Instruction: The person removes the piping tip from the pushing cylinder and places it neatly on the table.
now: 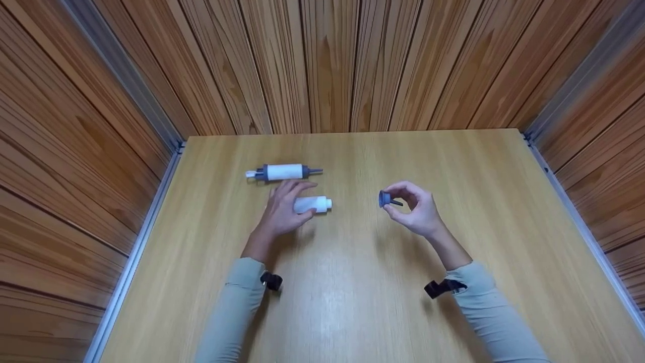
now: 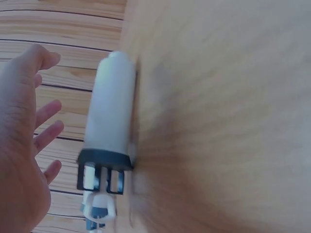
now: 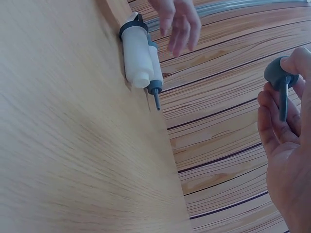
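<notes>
A white cylinder point(image 1: 311, 203) lies on the table under my left hand point(image 1: 283, 209). In the left wrist view this cylinder point(image 2: 111, 104) has a dark slotted collar point(image 2: 104, 159) and a white ring at its near end. My left fingers are spread and loosely bent, apart from the cylinder there. Between thumb and fingers, my right hand point(image 1: 416, 209) pinches a dark blue-grey nozzle cap point(image 1: 384, 199) above the table. In the right wrist view the cap's thin spout point(image 3: 283, 102) points down the frame.
Behind the cylinder lies a similar assembled one point(image 1: 284, 172), with a dark nozzle on its right end and a white ring at its left. Wood-plank walls point(image 1: 327, 65) and metal rails point(image 1: 133, 247) bound the table point(image 1: 342, 302).
</notes>
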`<action>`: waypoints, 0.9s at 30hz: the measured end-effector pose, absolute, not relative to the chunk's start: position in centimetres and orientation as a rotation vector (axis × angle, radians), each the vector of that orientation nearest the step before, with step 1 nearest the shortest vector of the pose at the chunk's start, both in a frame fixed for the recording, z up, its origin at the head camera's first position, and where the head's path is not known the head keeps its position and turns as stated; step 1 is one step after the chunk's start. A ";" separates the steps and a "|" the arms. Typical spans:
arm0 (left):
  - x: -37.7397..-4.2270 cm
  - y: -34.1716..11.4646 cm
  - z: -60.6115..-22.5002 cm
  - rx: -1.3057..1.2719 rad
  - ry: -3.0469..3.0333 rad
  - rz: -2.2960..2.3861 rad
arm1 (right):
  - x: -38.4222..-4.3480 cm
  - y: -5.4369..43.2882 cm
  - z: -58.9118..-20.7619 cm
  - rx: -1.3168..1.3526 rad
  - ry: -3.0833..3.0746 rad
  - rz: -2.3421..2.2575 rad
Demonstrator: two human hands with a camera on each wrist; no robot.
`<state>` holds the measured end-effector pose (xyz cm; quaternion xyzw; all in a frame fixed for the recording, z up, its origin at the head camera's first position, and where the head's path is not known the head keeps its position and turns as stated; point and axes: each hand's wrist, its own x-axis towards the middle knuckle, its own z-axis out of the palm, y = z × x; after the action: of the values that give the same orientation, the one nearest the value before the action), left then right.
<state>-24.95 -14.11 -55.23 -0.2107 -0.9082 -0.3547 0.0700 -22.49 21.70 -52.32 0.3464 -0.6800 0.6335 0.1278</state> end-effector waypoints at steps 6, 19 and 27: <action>-24.4 -13.1 -54.3 -0.618 -2.659 -1.146 | -22.4 21.5 -52.6 0.984 -1.980 1.861; -23.2 -10.7 -52.4 -0.728 -2.467 -1.364 | -22.5 20.6 -53.8 0.954 -1.931 1.930; -22.3 -9.2 -51.4 -0.759 -2.419 -1.501 | -22.4 19.7 -53.9 0.922 -1.923 1.956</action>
<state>-22.32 -9.15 -51.39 -0.2564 -0.8171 -0.5070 0.0974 -22.41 19.74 -53.90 0.3163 -0.6595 0.6707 0.1237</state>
